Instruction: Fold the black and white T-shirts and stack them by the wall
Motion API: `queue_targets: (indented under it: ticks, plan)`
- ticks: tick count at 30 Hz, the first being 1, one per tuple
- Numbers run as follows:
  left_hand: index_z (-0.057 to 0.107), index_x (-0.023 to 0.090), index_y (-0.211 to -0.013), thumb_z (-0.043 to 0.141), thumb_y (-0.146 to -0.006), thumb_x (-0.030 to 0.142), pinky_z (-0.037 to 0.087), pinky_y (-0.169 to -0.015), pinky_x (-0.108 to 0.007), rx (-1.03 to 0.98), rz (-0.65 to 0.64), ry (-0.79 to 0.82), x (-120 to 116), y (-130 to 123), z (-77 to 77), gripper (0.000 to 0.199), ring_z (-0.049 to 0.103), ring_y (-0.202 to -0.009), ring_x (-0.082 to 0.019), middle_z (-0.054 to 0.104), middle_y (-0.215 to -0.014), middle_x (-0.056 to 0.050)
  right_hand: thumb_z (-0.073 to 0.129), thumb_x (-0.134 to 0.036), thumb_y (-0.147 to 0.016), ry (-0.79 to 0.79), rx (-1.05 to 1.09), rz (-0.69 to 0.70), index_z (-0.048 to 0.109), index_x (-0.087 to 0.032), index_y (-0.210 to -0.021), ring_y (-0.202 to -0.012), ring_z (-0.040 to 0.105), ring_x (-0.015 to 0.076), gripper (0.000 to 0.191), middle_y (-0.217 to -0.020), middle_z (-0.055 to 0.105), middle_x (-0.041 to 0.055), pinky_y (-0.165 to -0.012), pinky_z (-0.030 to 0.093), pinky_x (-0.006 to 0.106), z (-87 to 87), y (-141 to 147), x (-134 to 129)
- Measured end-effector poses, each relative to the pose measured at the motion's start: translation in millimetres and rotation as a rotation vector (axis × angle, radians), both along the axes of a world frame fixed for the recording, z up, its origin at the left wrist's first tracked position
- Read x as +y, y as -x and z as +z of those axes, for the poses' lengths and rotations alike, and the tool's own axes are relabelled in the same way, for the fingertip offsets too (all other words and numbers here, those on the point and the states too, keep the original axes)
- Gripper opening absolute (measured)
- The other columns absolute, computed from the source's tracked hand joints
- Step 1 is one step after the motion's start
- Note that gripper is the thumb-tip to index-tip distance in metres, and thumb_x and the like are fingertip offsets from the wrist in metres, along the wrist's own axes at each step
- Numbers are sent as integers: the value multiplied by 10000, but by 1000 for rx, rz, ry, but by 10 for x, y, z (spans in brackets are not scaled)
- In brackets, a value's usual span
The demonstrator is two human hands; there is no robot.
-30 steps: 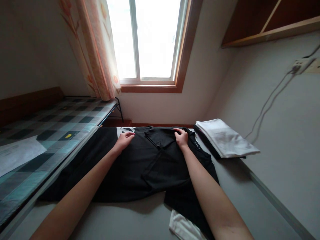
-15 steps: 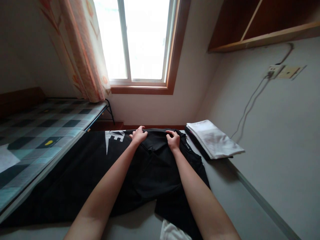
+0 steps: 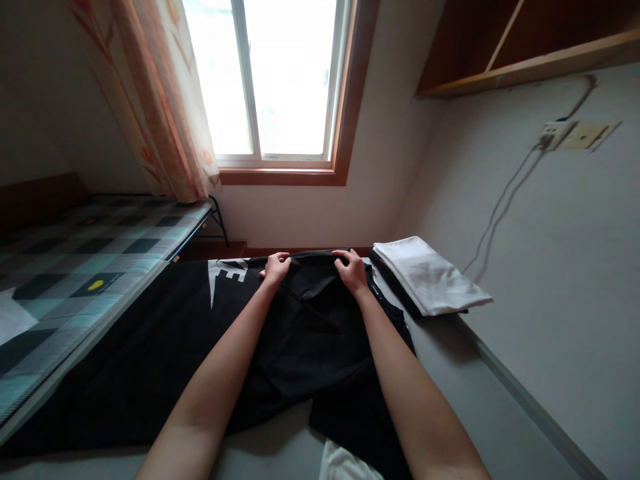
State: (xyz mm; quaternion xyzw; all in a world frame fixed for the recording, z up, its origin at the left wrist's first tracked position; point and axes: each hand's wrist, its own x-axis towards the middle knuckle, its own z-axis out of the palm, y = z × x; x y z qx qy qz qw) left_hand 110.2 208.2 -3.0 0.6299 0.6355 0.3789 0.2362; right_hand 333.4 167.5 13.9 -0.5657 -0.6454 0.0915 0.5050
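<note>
Far left: paper (image 3: 14, 319), white, flat on a checked mattress (image 3: 135, 248). The mattress is blue-grey and dark, with a small yellow mark on a dark square. Behind its far end hangs a curtain (image 3: 160, 107), peach with a flower pattern, drawn to the left side of the window (image 3: 290, 87). Window frame reddish brown; panes bright.

Centre: shirt (image 3: 150, 360), black, spread across the table (image 3: 450, 393), its left part reaching the table's edge beside the mattress. White lettering on its far left portion, only partly visible.

Left hand (image 3: 277, 268): at the shirt's far edge, right of the lettering; fingers narrow, holding black fabric. Right hand (image 3: 351, 271): farther right on the same edge, near the neckline; thumb and forefinger narrow, holding fabric. The shirt's edge runs between the two hands; folds and creases lie in front of them. A white cloth (image 3: 345, 463) shows at the near side, partly under the black fabric.

Right: stack (image 3: 427, 277), white folded fabric over black, on the table just beside the shirt. On the wall, a cord (image 3: 500, 207) runs down from an outlet (image 3: 554, 133). Above: shelf (image 3: 530, 63), brown wood.
</note>
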Motion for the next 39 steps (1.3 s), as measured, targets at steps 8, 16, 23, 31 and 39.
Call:
queue_targets:
  ticks: [8, 16, 23, 31, 39]
  plan:
    - [743, 114, -970, 712, -577, 126, 524, -779, -307, -574, 25, -76, 37, 71, 101, 394, 653, -823, -189, 722, -834, -93, 512, -189, -808, -38, -195, -78, 721, -173, -1051, -919, 577, 251, 321, -988, 676, 108, -876, 450, 402, 73, -201, 68]
    - [768, 152, -886, 692, -599, 122, 508, -734, -287, -304, 56, -95, 37, 119, 133, 299, 642, -758, -182, 700, -725, -46, 476, -231, -922, 1, -365, -244, 723, -212, -1095, -955, 550, 259, 302, -1011, 654, 112, -838, 392, 377, 169, -158, -37]
    - [759, 193, -867, 700, -694, 219, 481, -710, -254, -50, 121, -99, -55, 131, 227, 185, 655, -764, -167, 713, -779, -37, 488, -291, -936, 29, -362, -324, 727, -191, -1015, -969, 579, 262, 271, -1002, 674, 121, -843, 397, 364, 255, -145, -96]
    - [736, 226, -884, 683, -737, 277, 502, -703, -282, 60, 180, -52, -152, 78, 349, 164, 683, -777, -196, 716, -797, -36, 529, -301, -880, 213, 141, -277, 707, -147, -964, -626, 675, 201, 249, -655, 698, 62, -631, 512, 295, 269, -34, -57]
    - [588, 133, -1224, 660, -778, 154, 561, -689, -271, -640, -41, 120, -87, -36, 287, 452, 709, -895, -198, 692, -1146, -160, 544, -141, -810, 214, 664, 0, 553, -115, -1280, -1013, 683, 202, 471, -1216, 669, 154, -738, 598, 286, 67, 7, 189]
